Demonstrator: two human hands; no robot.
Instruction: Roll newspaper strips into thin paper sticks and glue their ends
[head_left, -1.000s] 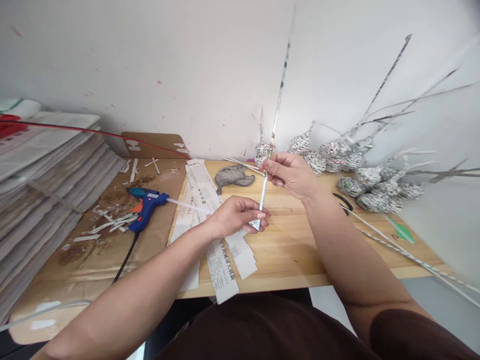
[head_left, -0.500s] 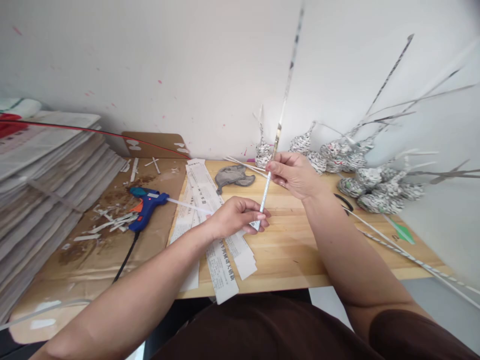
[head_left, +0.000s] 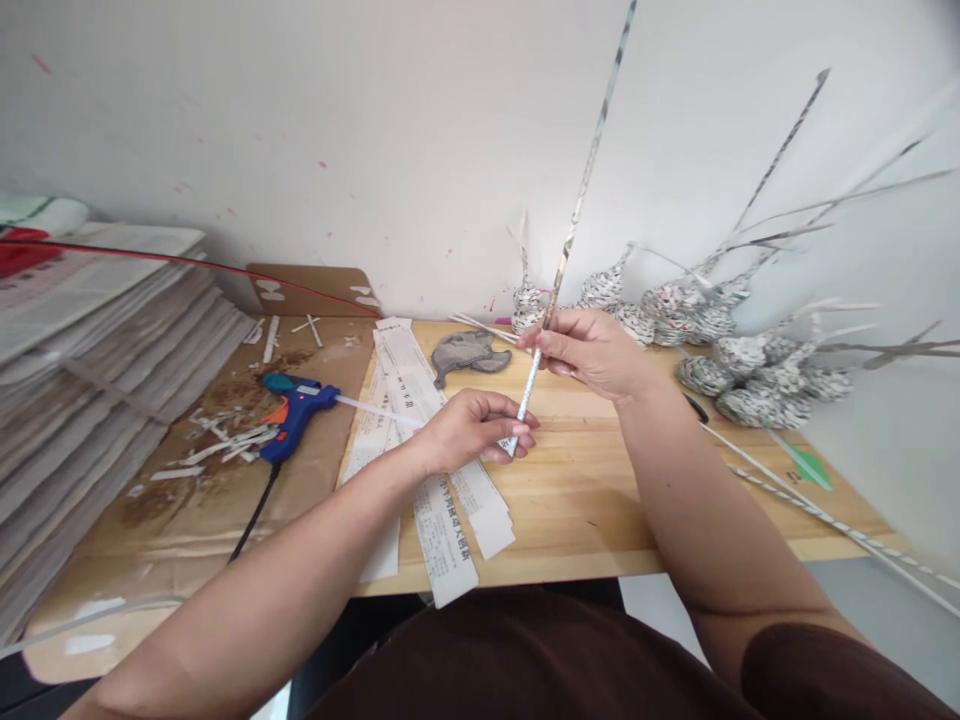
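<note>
A long thin tube of rolled newspaper (head_left: pixel 589 175) slants up in front of the wall, its top leaning right. My left hand (head_left: pixel 472 432) pinches its lower end between thumb and fingers. Higher up, my right hand (head_left: pixel 589 350) is closed round the same tube with thumb and fingertips. Beneath my left hand, several printed newspaper strips (head_left: pixel 442 545) lie fanned out on the wooden table (head_left: pixel 570 510). Behind my hands a crumpled grey cloth-like piece (head_left: pixel 469 353) rests on the table.
A blue glue gun (head_left: pixel 296 415) with its cord lies on cardboard (head_left: pixel 315 485) among paper scraps. Stacked newspapers (head_left: pixel 112 380) rise at the left. Several woven paper shapes (head_left: pixel 765 395) with long stems stand at the right, near loose paper tubes (head_left: pixel 825 522).
The tube's top has tilted further to the right. My right hand has shifted slightly right and down; my left hand keeps nearly the same place on the lower end.
</note>
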